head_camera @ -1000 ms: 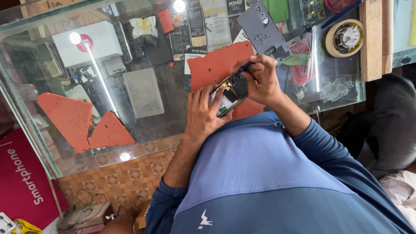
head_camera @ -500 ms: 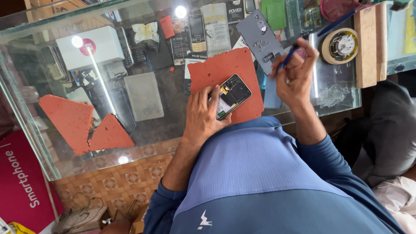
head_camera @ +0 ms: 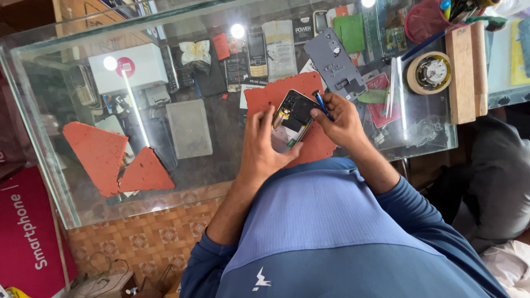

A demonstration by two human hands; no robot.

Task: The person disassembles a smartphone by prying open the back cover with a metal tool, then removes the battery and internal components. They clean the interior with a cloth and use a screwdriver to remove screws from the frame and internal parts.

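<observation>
Nearest the camera, left hand point(head_camera: 264, 144) wraps the lower end of the opened phone point(head_camera: 292, 118), fingers closed on its edge, steadying it flat on the red foam mat point(head_camera: 320, 144). Back is off; dark inner plate and a yellowish flex are exposed.

Right hand point(head_camera: 343, 117) is back at the phone, fingers pinched together on a blue screwdriver point(head_camera: 322, 105). Tip sits at the phone's upper right corner. Half a second ago this hand was away to the right, up over the counter beside the grey cover, and the phone lay under the left hand alone. A second ago it was on the phone, as now. So: one quick trip out and back. Can't tell whether the tip is seated in a screw, too small.

Phone has hardly shifted on the mat through all this; left hand grip is unchanged.

Just beyond, the grey back cover point(head_camera: 334, 62) lies inner face up on the glass counter point(head_camera: 232, 182), touching the mat's top edge. Tiny specks sit on it, possibly screws, can't confirm.

Farther right: tape roll point(head_camera: 430, 73), two wooden blocks point(head_camera: 468, 72), red cup point(head_camera: 424, 21) with pens.

Left side of the counter: two loose red foam pieces point(head_camera: 113, 160), well apart from the work. Phones and boxes show under the glass.
</observation>
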